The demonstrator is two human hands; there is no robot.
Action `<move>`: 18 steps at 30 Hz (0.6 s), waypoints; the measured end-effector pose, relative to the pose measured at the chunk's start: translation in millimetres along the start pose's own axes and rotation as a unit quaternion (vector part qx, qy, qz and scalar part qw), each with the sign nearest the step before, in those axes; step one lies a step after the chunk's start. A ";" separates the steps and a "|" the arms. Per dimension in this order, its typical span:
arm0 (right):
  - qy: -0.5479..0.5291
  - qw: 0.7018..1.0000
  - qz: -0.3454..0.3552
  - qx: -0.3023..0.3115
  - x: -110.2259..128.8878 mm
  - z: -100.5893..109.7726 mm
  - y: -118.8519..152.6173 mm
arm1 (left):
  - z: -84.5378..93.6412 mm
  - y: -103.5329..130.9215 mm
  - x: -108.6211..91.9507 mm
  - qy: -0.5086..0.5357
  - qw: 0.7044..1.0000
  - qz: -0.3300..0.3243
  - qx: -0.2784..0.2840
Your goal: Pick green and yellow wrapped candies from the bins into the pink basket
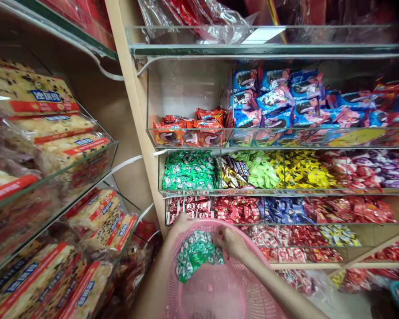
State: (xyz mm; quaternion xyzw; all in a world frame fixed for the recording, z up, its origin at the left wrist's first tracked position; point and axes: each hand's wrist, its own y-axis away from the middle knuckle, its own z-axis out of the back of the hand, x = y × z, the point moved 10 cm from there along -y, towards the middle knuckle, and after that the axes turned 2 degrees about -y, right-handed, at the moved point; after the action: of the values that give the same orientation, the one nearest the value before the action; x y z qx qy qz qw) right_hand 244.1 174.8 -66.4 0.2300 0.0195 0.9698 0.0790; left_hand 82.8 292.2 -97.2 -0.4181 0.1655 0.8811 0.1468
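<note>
Green candies (195, 254) heaped at pink basket (219, 292) far rim; right hand (232, 243) fingers pinch some, left hand (182, 223) grips rim, steadying it.

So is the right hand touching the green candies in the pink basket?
Touching: the head view shows the right hand with fingers on the green candies piled in the pink basket.

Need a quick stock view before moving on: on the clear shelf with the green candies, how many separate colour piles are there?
Small green wrapped candies: 1
Gold-brown foil candies: 1
Lime-green wrapped candies: 1
Yellow wrapped candies: 1
Red-pink wrapped candies: 1
Purple wrapped candies: 1
Total: 6
</note>
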 end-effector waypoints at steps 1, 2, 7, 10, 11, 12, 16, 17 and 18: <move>-0.003 1.000 -0.005 0.005 1.5 1.8 0.3 | 0.1 0.2 -0.8 0.000 1.000 0.000 0.002; -0.005 1.000 -0.011 0.010 3.0 4.2 0.7 | 0.6 0.5 -1.3 -0.001 1.000 0.002 0.002; 0.004 1.000 0.006 0.004 23.2 28.1 5.5 | 3.3 0.9 -0.9 -0.007 1.000 0.010 -0.011; 0.002 0.999 0.049 -0.003 48.7 49.4 10.5 | 1.6 -0.1 -0.4 0.010 1.000 0.002 -0.009; -0.001 0.998 0.066 -0.005 59.4 58.3 11.8 | 1.3 -0.4 -1.2 0.013 1.000 -0.003 -0.009; -0.005 0.997 0.082 -0.009 70.8 68.9 12.4 | 1.2 -0.5 -1.6 0.015 1.000 -0.006 -0.010; -0.020 0.984 0.162 -0.073 122.4 129.1 5.9 | 0.8 0.2 -1.6 0.033 0.999 0.003 -0.005; -0.017 0.978 0.185 -0.094 135.1 144.8 2.3 | 0.6 0.4 -1.2 0.037 0.999 0.006 -0.003; -0.006 0.972 0.205 -0.115 146.6 159.1 -2.2 | 0.4 0.5 -1.1 0.037 0.999 0.008 -0.002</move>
State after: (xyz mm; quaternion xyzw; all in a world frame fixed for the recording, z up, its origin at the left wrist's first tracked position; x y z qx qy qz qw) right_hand 186.6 201.0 140.5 0.2243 -0.1402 0.9596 -0.0958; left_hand 83.1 291.8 -96.0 -0.4493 0.1724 0.8664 0.1331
